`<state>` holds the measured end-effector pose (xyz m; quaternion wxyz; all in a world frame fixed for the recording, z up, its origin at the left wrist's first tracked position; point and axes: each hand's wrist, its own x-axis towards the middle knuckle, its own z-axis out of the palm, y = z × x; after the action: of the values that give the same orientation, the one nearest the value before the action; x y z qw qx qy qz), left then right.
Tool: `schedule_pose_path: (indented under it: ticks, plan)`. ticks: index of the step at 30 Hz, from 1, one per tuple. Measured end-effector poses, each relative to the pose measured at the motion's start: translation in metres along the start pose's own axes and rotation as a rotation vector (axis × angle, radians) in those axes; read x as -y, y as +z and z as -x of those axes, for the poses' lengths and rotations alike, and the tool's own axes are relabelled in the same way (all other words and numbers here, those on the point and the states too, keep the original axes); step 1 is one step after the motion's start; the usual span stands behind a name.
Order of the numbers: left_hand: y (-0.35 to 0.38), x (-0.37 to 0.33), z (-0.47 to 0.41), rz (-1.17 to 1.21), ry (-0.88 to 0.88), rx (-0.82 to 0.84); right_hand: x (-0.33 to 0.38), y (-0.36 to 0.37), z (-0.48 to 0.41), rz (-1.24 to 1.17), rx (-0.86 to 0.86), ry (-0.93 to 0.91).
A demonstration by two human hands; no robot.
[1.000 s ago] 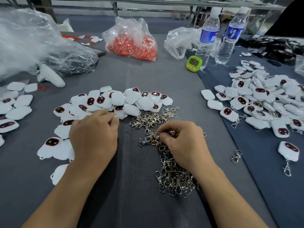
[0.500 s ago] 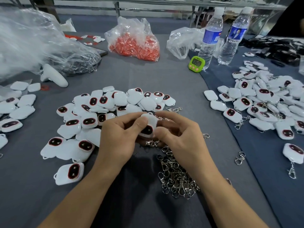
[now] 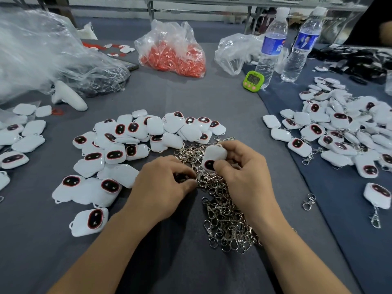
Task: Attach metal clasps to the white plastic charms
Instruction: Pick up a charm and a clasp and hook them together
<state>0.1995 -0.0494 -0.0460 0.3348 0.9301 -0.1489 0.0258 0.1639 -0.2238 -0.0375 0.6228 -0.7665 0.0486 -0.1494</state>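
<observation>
Gripping one white charm (image 3: 214, 154) in the right hand (image 3: 244, 177), just above the clasp pile (image 3: 228, 223); digging into that pile with the curled left hand (image 3: 163, 185) (clasp caught or not: cannot tell). Well under way, with clasped charms (image 3: 316, 130) heaped right of the right hand, yet dozens of bare charms (image 3: 131, 132) waiting beyond the left.

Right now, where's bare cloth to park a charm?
Free: grey cloth between the centre charms and the orange bag; the strip between the clasps and the right charms; near-left corner. Crowded: around the left hand and right hand.
</observation>
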Motion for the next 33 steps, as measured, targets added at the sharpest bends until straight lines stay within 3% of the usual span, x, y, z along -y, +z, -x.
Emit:
schedule_pose_path:
  ticks: [5,12,18,22,28,33]
  plan:
    - [0.004,0.000,0.001,0.066,-0.022,-0.085,-0.001,0.002,0.000,0.007,0.003,-0.021]
    - [0.004,0.000,-0.001,0.473,-0.103,-0.201,0.002,0.004,0.004,-0.196,0.063,0.020]
    - [0.003,-0.007,-0.004,0.868,-0.201,-0.134,0.005,0.006,0.010,0.006,0.151,0.045]
    - [-0.001,-0.002,-0.006,0.852,-0.213,-0.314,0.011,0.005,0.015,0.187,0.155,-0.023]
    - [-0.010,0.014,-0.009,0.627,-0.177,-0.479,0.020,0.022,0.029,0.245,0.526,-0.081]
    - [-0.011,0.012,-0.007,0.484,-0.185,-0.511,0.006,0.020,0.021,0.357,0.261,-0.065]
